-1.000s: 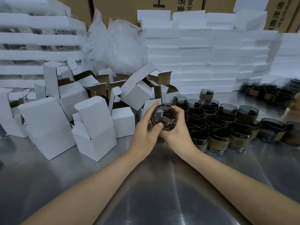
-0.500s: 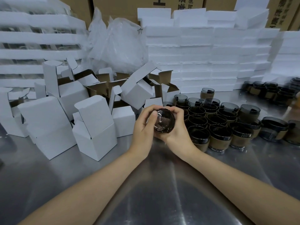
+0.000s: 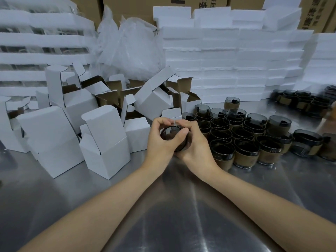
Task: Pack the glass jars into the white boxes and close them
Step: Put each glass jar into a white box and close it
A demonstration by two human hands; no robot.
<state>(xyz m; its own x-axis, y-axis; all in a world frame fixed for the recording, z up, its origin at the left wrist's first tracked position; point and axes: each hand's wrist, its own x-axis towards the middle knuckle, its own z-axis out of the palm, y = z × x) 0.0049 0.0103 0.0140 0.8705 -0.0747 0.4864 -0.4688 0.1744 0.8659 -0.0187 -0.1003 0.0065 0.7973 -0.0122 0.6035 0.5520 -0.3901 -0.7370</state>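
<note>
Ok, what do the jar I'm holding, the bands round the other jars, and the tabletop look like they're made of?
Held jar: dark smoked glass, glossy, see-through. Bands: matte tan, probably paper or card; can't tell which. Tabletop: brushed metal, likely stainless steel, with streaky reflections.

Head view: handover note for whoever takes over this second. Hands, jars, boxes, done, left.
Left hand and right hand both grip one glass jar.
The other jars stand grouped on the table, right of the hands; the nearest white box stands with its flap open.
Done: one jar in hand. Filled boxes: cannot tell.
Left: box this jar, close it, repeat.
</note>
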